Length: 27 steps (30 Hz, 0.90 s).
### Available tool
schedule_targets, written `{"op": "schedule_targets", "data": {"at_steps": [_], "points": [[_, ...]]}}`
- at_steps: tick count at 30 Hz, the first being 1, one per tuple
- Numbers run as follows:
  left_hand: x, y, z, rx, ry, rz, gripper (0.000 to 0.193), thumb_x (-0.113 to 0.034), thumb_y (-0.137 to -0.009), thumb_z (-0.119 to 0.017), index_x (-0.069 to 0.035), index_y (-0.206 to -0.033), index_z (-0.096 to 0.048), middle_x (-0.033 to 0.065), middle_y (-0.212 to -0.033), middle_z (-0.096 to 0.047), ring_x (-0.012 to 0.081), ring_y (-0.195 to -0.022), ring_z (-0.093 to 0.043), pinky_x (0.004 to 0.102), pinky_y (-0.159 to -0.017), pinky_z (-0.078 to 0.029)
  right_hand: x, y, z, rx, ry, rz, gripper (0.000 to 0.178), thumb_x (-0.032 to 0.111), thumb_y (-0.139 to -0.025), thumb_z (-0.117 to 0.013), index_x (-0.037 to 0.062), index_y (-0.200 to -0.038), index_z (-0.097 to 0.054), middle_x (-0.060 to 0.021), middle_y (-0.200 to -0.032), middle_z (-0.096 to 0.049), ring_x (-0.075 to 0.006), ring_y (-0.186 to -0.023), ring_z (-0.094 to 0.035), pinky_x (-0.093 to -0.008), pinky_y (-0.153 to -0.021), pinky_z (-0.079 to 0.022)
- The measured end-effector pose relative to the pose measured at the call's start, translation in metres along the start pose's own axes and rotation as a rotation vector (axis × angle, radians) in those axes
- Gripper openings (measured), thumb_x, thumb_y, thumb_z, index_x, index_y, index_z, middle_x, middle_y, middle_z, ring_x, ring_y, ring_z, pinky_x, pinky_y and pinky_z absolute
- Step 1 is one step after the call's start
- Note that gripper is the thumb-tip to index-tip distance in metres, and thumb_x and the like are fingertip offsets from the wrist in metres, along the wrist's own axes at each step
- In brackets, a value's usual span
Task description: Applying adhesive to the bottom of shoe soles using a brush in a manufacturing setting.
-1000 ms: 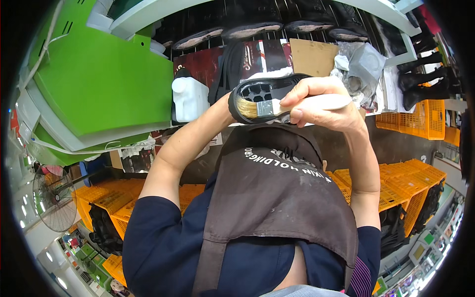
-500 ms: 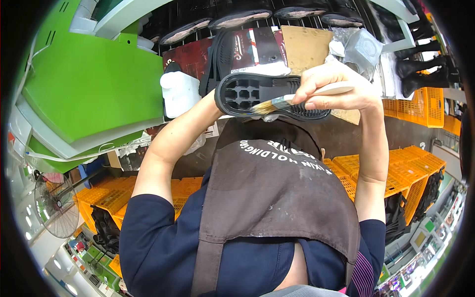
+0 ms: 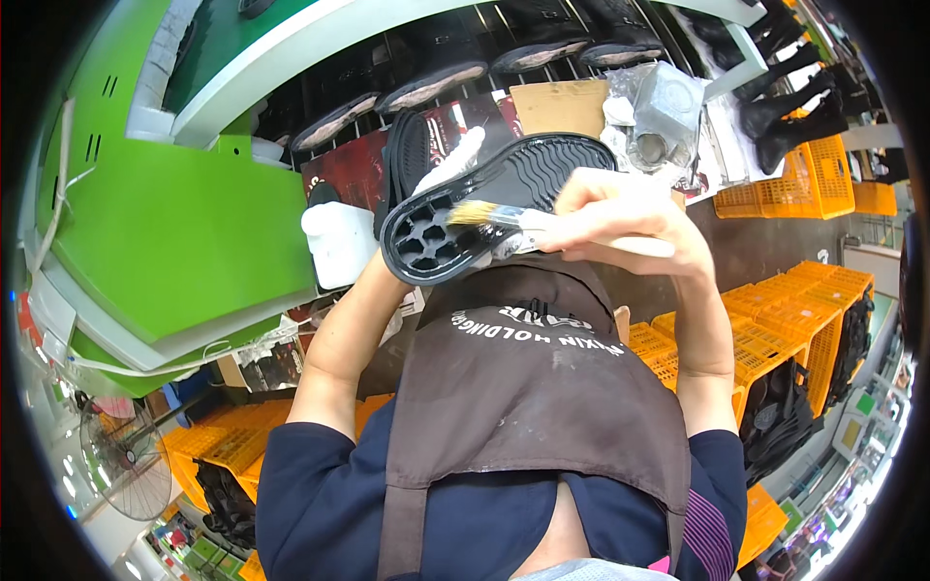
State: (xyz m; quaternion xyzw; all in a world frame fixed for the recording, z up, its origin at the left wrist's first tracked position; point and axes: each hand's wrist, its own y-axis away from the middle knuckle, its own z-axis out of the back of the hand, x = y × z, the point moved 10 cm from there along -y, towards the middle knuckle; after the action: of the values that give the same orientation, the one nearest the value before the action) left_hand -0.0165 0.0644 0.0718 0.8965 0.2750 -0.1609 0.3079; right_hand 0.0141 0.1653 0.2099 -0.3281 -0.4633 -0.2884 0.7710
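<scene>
One flat paintbrush [image 3: 504,216], gripped in the right hand [image 3: 625,225], points its bristles at the black shoe sole [image 3: 538,167]. The left hand's grip, hidden behind, cannot be told.

Shoe workshop, racked black footwear [image 3: 433,87], orange crates [image 3: 790,179]

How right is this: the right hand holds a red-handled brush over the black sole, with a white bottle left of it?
Only "red" is wrong: the head view shows the right hand holding a white-handled brush over the black sole, with a white bottle left of it.
</scene>
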Motion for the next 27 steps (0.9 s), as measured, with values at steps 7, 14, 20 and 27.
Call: {"op": "schedule_targets", "data": {"at_steps": [7,14,20,27], "points": [[0.009,0.012,-0.02,0.347,0.234,0.121,0.042,-0.017,-0.094,-0.047,0.001,-0.131,-0.041,0.0165,-0.118,-0.057,0.0218,-0.099,-0.061,0.0335,-0.088,-0.05,-0.041,0.016,0.042,-0.048,0.215,-0.098,0.022,0.003,-0.078,-0.066,0.0069,-0.099,-0.068,-0.0053,-0.078,-0.058,-0.0177,-0.074,-0.056,-0.029,-0.067,-0.045],[0.013,0.012,-0.01,0.035,0.14,0.084,0.039,-0.032,-0.094,-0.049,0.0,-0.115,-0.057,0.015,-0.105,-0.064,0.021,-0.087,-0.065,0.0328,-0.072,-0.058,-0.059,0.05,0.071,-0.328,0.393,-0.241,0.016,0.007,-0.081,-0.065,-0.0004,-0.095,-0.066,-0.0108,-0.084,-0.067,-0.0184,-0.075,-0.064,-0.0267,-0.066,-0.048],[0.019,-0.002,0.006,0.006,-0.064,-0.027,0.043,-0.035,-0.095,-0.048,-0.002,-0.122,-0.052,0.0122,-0.111,-0.061,0.0183,-0.091,-0.063,0.028,-0.079,-0.054,-0.079,0.053,0.051,-0.61,0.109,-0.359,0.016,0.014,-0.085,-0.065,-0.001,-0.085,-0.068,-0.0029,-0.069,-0.063,-0.0055,-0.054,-0.055,-0.0172,-0.049,-0.044],[0.009,-0.002,0.0,0.076,0.096,-0.068,0.043,-0.034,-0.096,-0.045,-0.002,-0.124,-0.05,0.0125,-0.113,-0.06,0.0196,-0.095,-0.062,0.0307,-0.082,-0.054,-0.034,0.04,0.054,-0.61,0.47,-0.046,0.009,0.009,-0.082,-0.064,0.0006,-0.082,-0.067,-0.0063,-0.077,-0.065,-0.0156,-0.067,-0.061,-0.0258,-0.06,-0.048]]}}
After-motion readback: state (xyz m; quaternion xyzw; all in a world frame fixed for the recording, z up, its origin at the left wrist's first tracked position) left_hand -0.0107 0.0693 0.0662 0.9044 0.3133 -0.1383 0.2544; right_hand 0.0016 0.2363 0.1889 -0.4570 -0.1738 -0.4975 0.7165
